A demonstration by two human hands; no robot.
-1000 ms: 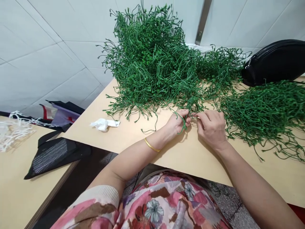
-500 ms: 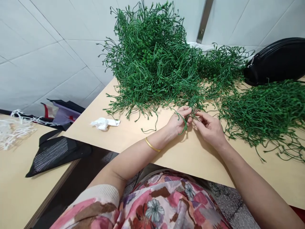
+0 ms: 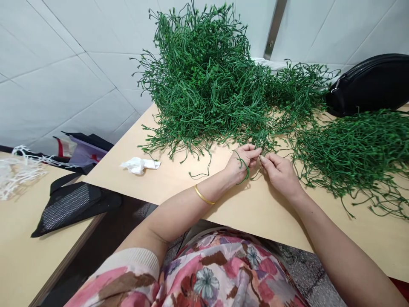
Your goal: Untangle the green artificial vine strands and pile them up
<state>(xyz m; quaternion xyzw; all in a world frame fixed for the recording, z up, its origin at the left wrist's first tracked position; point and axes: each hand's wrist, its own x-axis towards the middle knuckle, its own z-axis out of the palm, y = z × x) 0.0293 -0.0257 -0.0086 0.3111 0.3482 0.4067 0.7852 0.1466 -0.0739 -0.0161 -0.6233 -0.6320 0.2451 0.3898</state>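
Thin green artificial plant stems with small forked tips make up a tall tangled pile [image 3: 204,81] in front of my hands. My left hand [image 3: 241,164], with a gold bangle [image 3: 204,195] at its wrist, is closed in a pinch on a green stem [image 3: 246,171], whose end curls over the back of the hand. Close beside it, my right hand [image 3: 279,172] pinches with thumb and forefinger near the left fingertips. What lies between the right fingertips is too small to make out.
A second heap of green stems [image 3: 354,153] lies to the right, by a black bag [image 3: 367,85] against the wall. A crumpled white tissue [image 3: 137,165] lies on the left of the table [image 3: 179,183]. Across a gap, another table holds a black mesh pouch [image 3: 67,207] and white strands [image 3: 19,175].
My fingertips have drawn closer together, and the right thumb and forefinger have tightened into a narrower pinch. The piles lie as before.
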